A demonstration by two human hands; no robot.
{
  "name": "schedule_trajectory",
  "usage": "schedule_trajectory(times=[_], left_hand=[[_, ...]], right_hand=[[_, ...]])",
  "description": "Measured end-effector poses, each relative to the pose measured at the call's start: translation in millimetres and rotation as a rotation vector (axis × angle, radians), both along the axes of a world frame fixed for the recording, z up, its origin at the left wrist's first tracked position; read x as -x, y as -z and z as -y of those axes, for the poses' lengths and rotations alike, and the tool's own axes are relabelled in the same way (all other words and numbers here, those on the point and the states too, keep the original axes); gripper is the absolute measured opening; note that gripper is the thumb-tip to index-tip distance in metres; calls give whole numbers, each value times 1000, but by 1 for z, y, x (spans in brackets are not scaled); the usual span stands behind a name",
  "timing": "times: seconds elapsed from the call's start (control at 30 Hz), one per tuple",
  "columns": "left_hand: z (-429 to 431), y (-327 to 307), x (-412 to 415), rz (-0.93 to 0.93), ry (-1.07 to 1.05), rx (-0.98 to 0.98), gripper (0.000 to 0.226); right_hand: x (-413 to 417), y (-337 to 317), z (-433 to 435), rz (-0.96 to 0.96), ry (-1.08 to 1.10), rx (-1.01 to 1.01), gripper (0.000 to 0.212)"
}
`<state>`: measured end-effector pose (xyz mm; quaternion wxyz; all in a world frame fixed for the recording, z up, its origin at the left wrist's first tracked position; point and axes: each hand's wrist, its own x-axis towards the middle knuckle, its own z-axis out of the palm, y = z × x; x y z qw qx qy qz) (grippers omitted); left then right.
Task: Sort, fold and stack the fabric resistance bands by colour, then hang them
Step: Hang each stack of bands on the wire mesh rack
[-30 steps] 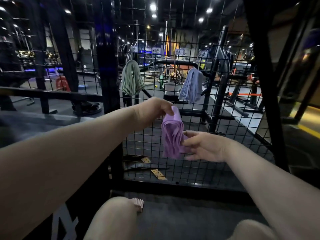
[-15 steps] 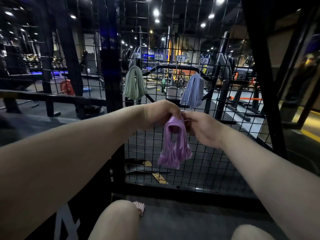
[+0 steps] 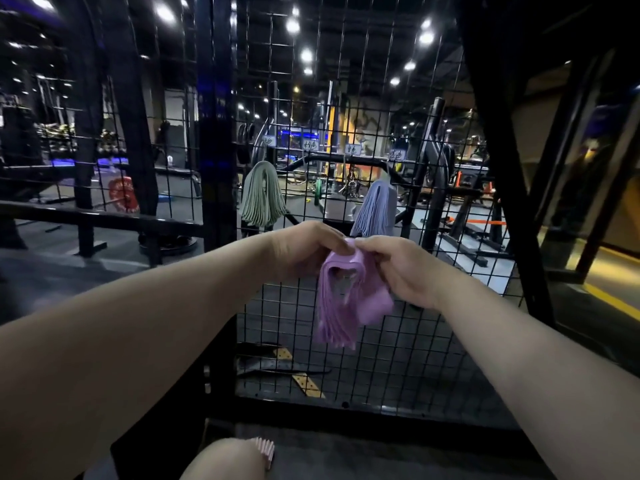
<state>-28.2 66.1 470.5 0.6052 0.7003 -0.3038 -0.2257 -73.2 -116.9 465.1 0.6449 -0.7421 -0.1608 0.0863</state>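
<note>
Room: a dim gym with bright ceiling spots; racks and machines stand beyond the black wire grid in front of me.
Surface: dark matting under me, with my knee low in view.
On the grid: a green bundle hangs at the left and a blue-grey bundle at the right, well apart, both draped from the top so their ends fall.
Purple bands: a folded stack of flat, thin fabric loops held up in front of the grid, below and between the two hanging bundles; the fold arches at the top and the layered ends hang down.
My left hand: fingers curled, pinching the top of the fold.
My right hand: pinching the same top edge, fingertips touching the left hand's.
By my knee: a small pink stack, ribbed edges showing, touching the knee.
</note>
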Motion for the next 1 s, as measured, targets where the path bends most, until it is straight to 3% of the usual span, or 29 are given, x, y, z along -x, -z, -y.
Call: schedule_trajectory(times=[0.07, 0.13, 0.23, 0.3, 0.43, 0.57, 0.67, 0.83, 1.0], left_hand=[[2, -2, -3, 1, -18, 14, 13], [4, -5, -4, -10, -32, 64, 7], [7, -8, -6, -24, -25, 147, 6], [7, -9, -8, -26, -16, 171, 12], [5, -11, -14, 86, 8, 35, 45], [3, -12, -20, 149, 0, 1, 31], [0, -14, -28, 134, -1, -35, 35], [0, -16, -46, 117, -57, -90, 53], [0, -23, -62, 192, -120, -169, 60]], right_hand=[[-6, 0, 3, 40, 56, -32, 26], [-10, -1, 6, 70, 78, -83, 37], [-10, -10, 6, 13, 54, -166, 28], [-14, -15, 4, -62, 60, -243, 33], [-21, -21, 0, -147, 106, -284, 28], [-25, -23, -2, -226, 67, -298, 31], [-30, -20, 0, -216, 76, -191, 31], [-38, -15, 4, 6, 91, 87, 42], [-49, -20, 12, 143, 73, 443, 72]])
